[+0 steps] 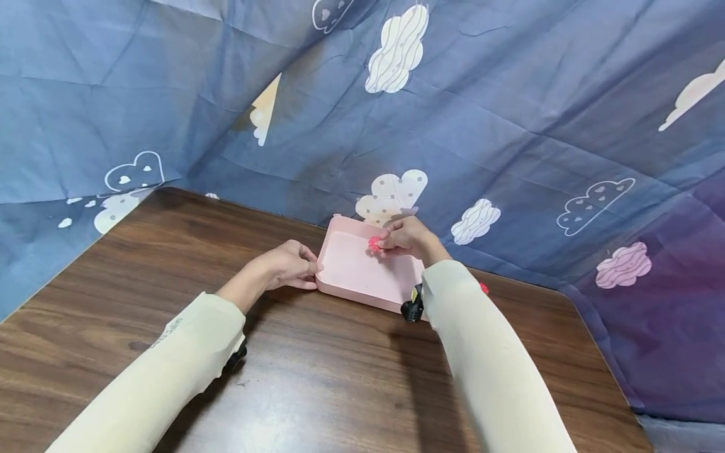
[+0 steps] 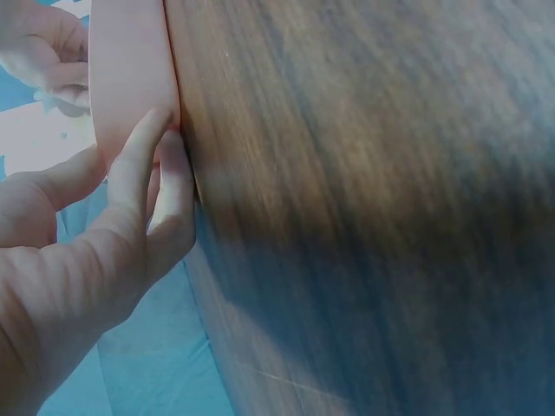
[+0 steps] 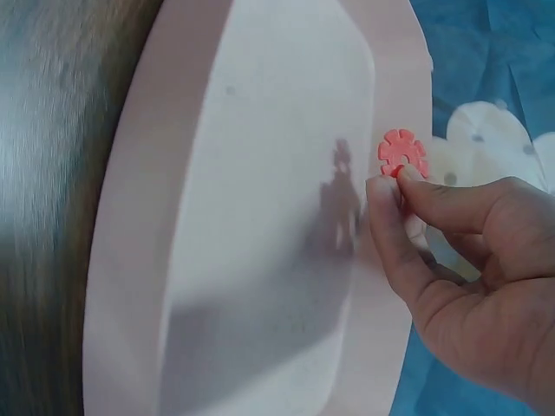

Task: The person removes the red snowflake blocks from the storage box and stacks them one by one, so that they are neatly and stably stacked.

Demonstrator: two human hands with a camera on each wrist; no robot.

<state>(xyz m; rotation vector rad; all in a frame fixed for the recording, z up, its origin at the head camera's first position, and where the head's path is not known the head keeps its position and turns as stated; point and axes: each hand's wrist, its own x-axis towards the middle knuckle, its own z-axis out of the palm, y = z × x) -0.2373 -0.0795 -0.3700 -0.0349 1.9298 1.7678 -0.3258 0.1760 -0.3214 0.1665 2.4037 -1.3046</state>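
A shallow pink tray (image 1: 354, 292) stands on the table near its back edge. My left hand (image 1: 291, 265) holds the tray's left side, thumb at the rim and fingers against the outer wall (image 2: 134, 78). Over the tray's inside, my right hand (image 1: 409, 239) pinches a red notched plastic disc (image 3: 402, 152) between thumb and fingertips. In the right wrist view the disc is held upright, and its shadow falls on the tray floor (image 3: 269, 173). The right sleeve covers the tray's right end in the head view.
Another small red piece (image 1: 484, 288) shows just beyond the right sleeve, mostly hidden by it. A blue cloth (image 1: 317, 157) with cloud prints hangs along the back of the brown wooden table (image 1: 317, 371).
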